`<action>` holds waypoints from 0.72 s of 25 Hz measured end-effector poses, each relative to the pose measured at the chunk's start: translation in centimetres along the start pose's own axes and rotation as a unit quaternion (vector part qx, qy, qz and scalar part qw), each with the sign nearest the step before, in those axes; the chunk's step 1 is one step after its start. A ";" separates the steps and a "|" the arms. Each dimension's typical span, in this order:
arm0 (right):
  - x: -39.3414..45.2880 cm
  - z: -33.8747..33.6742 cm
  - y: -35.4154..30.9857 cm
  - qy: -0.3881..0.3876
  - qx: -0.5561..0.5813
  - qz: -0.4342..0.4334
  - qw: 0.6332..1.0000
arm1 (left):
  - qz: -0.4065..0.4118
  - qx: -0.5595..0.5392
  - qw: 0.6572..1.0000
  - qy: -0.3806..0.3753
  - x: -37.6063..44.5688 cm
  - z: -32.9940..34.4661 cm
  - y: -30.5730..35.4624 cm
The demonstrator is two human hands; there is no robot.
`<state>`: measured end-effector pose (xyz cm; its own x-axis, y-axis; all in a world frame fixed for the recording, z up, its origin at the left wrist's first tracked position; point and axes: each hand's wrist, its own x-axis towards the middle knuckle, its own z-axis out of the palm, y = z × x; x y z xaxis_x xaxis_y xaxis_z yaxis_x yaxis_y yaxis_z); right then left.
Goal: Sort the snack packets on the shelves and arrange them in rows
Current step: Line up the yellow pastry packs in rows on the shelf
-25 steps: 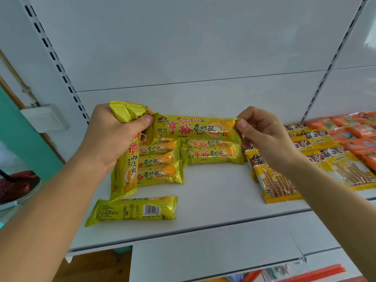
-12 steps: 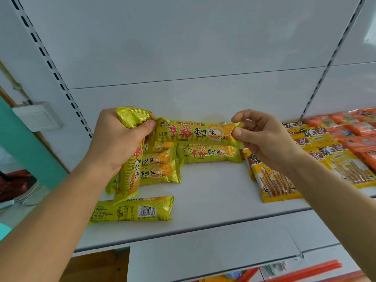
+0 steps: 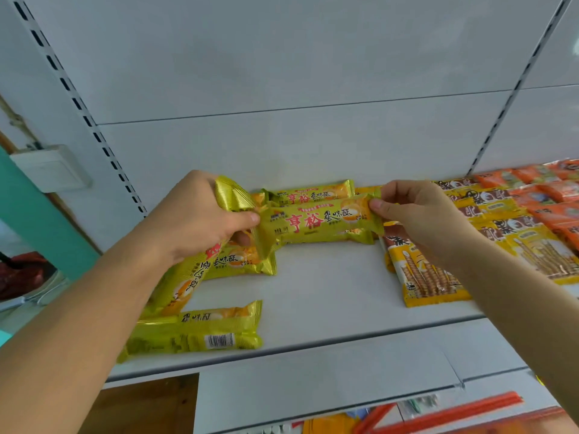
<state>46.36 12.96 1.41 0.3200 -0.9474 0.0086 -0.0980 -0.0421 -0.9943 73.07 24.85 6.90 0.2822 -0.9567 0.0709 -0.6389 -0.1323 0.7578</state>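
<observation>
A long yellow-green snack packet (image 3: 316, 222) with red characters is held level just above the white shelf (image 3: 329, 296). My right hand (image 3: 419, 214) pinches its right end. My left hand (image 3: 194, 220) pinches its left end with the thumb and also grips a second yellow-green packet (image 3: 188, 277) that hangs down toward me. Another same-kind packet (image 3: 310, 192) lies behind the held one near the back wall, one (image 3: 241, 261) lies under my left hand, and one (image 3: 200, 333) lies barcode-up at the shelf's front left.
To the right lie rows of yellow biscuit-stick packets (image 3: 426, 277) and, further right, orange packets (image 3: 551, 195). A slotted upright (image 3: 78, 104) bounds the shelf on the left. A lower shelf with red items (image 3: 438, 415) shows below the front edge.
Both hands have brought the level packet down and toward the back of the shelf, close over the lying packets. The hanging packet stayed in my left hand.
</observation>
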 end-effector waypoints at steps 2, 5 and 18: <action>0.0 -0.1 0.4 0.044 -0.141 -0.038 0.988 | -0.012 0.113 0.992 -0.052 0.8 0.7 0.2; -0.3 -0.1 0.7 0.087 -0.335 -0.094 0.933 | -0.031 0.222 0.970 -0.092 2.6 2.3 0.1; 0.1 0.8 2.9 0.037 -0.465 -0.113 0.877 | -0.025 0.368 0.922 -0.115 5.4 5.2 -0.8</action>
<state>46.84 12.99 -1.55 0.3716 -0.8979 0.2359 -0.7777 -0.4399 -0.4490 71.36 18.48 3.28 0.2185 -0.9633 -0.1562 -0.9660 -0.2362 0.1051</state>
